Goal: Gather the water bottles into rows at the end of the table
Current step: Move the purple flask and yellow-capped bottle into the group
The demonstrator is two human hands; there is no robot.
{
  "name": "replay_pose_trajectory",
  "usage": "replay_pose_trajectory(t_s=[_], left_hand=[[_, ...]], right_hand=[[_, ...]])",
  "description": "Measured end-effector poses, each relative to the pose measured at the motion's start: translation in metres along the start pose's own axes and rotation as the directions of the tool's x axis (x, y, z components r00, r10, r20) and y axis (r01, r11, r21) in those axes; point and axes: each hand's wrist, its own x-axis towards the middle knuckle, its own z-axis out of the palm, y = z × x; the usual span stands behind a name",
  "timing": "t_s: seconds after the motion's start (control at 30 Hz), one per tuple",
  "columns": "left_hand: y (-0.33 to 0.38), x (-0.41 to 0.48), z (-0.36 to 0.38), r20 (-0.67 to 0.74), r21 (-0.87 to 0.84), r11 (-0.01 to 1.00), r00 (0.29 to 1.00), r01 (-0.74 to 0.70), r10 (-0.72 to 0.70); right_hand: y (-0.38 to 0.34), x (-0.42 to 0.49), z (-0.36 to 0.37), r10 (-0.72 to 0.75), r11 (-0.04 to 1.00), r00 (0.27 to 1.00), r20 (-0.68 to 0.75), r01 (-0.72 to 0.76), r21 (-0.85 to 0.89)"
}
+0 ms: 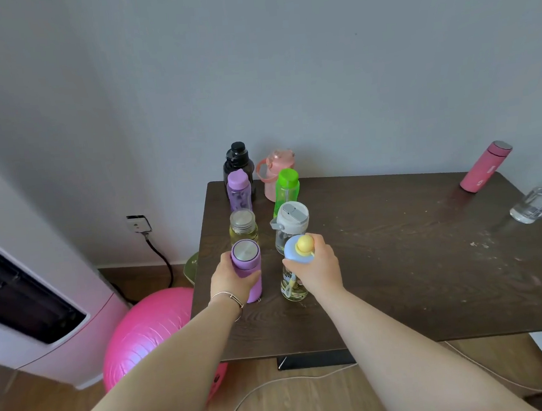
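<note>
Two columns of bottles stand at the surface's (400, 276) left end. Left hand (228, 279) grips the lilac bottle (248, 266); right hand (317, 266) clasps the yellow-knobbed bottle (296, 268), hiding its middle. Clear bottle (539, 198) cut off at right edge.

A: Light soft, even, daylight-like. The wall (315, 54) reads pale grey-blue, dimmer toward the upper left corner.

B: Shadows?

A: Weak. Faint soft ones on the dark table (400, 276), beside the pink flask (486, 167) and the clear bottle (539, 198). No hard edges.

B: Glare?

A: Broad sheen on the pink ball (146, 334). Small highlight on the steel cap of the purple bottle (247, 263). Tabletop matte, pale specks showing plainly.

B: Sharpness?

A: Centre fairly crisp. Wide-angle bending strong: bottles at the right edge lean outward, forearms stretch large at the bottom. The clear bottle looks soft.
</note>
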Motion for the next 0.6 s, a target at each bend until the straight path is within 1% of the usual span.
replay_pose_trajectory(t_s=[0.27,0.43,0.6], left_hand=[[0.0012,0.0091,0.0023,0.029,0.015,1.000,0.999,-0.015,0.015],[0.0003,0.0083,0.0029,0.034,0.020,1.000,0.999,-0.007,0.006],[-0.0015,0.0051,0.0016,0.049,0.040,0.999,0.999,0.013,-0.015]], right_hand=[[-0.0015,0.0051,0.0035,-0.044,0.997,0.997,0.057,0.047,-0.059],[0.0041,0.0032,-0.0008,-0.065,0.997,0.994,0.085,0.069,-0.044],[0.0069,-0.0002,-0.0006,-0.084,0.993,0.991,0.102,0.091,-0.070]])
